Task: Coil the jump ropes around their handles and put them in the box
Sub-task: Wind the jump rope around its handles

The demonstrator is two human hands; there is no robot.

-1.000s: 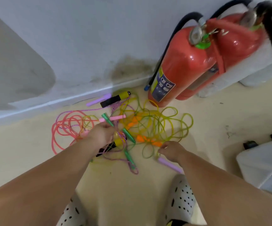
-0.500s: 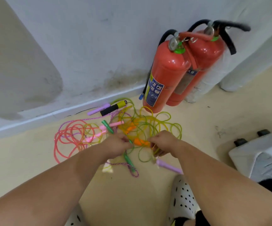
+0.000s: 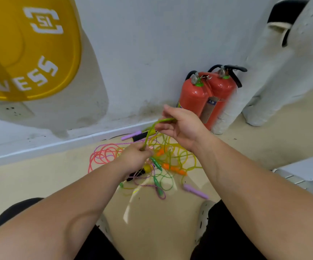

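A tangle of jump ropes lies on the floor by the wall: pink cord (image 3: 103,154), yellow-green cord (image 3: 185,156), orange handles (image 3: 174,168), green handles (image 3: 156,162), purple handles (image 3: 195,191) and a black-and-yellow handle (image 3: 142,170). My left hand (image 3: 135,158) grips a green cord (image 3: 150,132) low down, just above the pile. My right hand (image 3: 182,126) is raised higher and pinches the same green cord near its upper end. The cord arches between the two hands. The box's place in view cannot be told for sure.
Two red fire extinguishers (image 3: 206,98) stand against the wall behind the pile. A yellow disc (image 3: 26,47) with white lettering leans at the upper left. A white-grey container (image 3: 307,175) sits at the right edge. My shoes (image 3: 202,218) are near the pile.
Both hands have risen from the pile, the right one higher, drawing a green cord up between them. The view has tilted up, bringing the yellow disc into sight.
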